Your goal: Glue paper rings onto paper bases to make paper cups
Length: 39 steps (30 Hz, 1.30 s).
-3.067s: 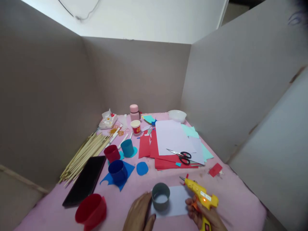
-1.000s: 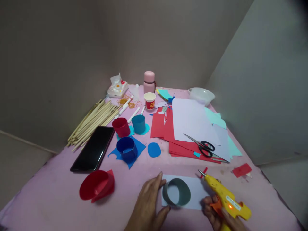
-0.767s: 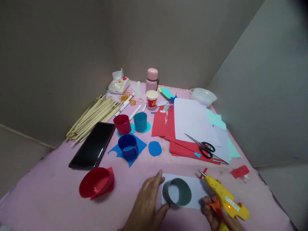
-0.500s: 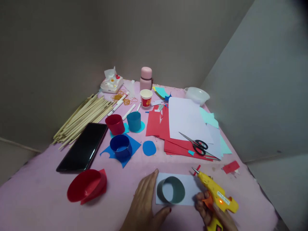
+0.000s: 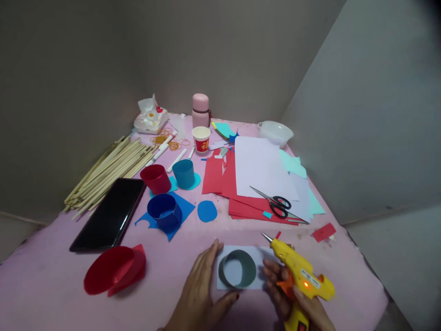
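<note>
A grey-green paper ring (image 5: 250, 271) stands on a pale sheet of paper (image 5: 223, 286) near the front of the table. My left hand (image 5: 201, 287) lies along the sheet's left side, thumb stretched below the ring and fingers apart, gripping nothing. In my right hand (image 5: 280, 294) is a yellow glue gun (image 5: 292, 259) with an orange trigger and a lit orange light. Its metal nozzle points up and left, above the sheet and apart from the ring. The right fingertips are close to the ring's right side; whether they touch the sheet is hard to tell.
Paper rings stand to the left: red (image 5: 110, 271), blue (image 5: 165, 211), dark red (image 5: 155, 179) and teal (image 5: 183, 174). A phone (image 5: 110, 214) and wooden sticks (image 5: 110, 170) lie beyond. Scissors (image 5: 275, 202) rest on white paper (image 5: 258, 168); a paper cup (image 5: 201, 139) and flask (image 5: 200, 110) stand behind.
The view has shifted slightly, so everything sits further left. My right hand, with the glue gun, has come closer to the ring. My left hand stays beside the sheet.
</note>
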Tool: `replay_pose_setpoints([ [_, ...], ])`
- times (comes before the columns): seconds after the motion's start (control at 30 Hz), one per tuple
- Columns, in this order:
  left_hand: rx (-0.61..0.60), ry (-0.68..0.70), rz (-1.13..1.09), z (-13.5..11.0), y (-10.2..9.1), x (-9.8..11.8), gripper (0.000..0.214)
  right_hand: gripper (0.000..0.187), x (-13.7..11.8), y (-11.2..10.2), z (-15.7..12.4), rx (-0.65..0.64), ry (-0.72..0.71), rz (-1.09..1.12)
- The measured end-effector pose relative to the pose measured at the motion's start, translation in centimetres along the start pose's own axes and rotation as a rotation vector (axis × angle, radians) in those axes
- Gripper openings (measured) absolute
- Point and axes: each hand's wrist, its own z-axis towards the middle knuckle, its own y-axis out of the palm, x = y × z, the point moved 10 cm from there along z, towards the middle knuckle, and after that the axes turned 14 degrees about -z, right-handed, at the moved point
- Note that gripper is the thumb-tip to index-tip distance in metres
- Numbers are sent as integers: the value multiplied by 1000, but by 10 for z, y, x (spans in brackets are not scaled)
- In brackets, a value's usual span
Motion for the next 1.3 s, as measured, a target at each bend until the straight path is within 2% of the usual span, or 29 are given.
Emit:
replay_pose_setpoints([
  [0.13, 1, 12, 8, -1, 2, -1, 97, 31, 17, 9, 10, -36, 55, 48],
  [0.37, -16, -3, 1, -2, 4, 0, 98, 28, 29, 1, 19, -53, 104, -13],
  [0.5, -7, -27, -44, -3, 2, 2, 91, 30, 31, -3, 19, -4, 110, -4],
  [0.7, 27, -35, -112, -6, -4, 4, 80, 31, 27, 7, 16, -85, 108, 41],
  [0.83, -13, -51, -119, -8, -7, 3, 76, 29, 24, 11, 16, -118, 86, 43],
  [0.9, 19, -81, -162, -7, -12, 4, 69, 25, 22, 12, 16, -122, 68, 42],
  [1.0, 88, -131, -229, -6, -17, 6, 65, 29, 22, 12, 15, -114, 74, 52],
  [1.13, 99, -180, -252, -7, -17, 8, 64, 32, 19, 14, 13, -125, 68, 44],
  [1.23, 106, -155, -251, -5, -23, 13, 63, 33, 16, 16, 11, -127, 41, -4],
  [1.3, 98, -90, -225, -2, -27, 20, 62, 35, 15, 16, 12, -108, 20, -40],
])
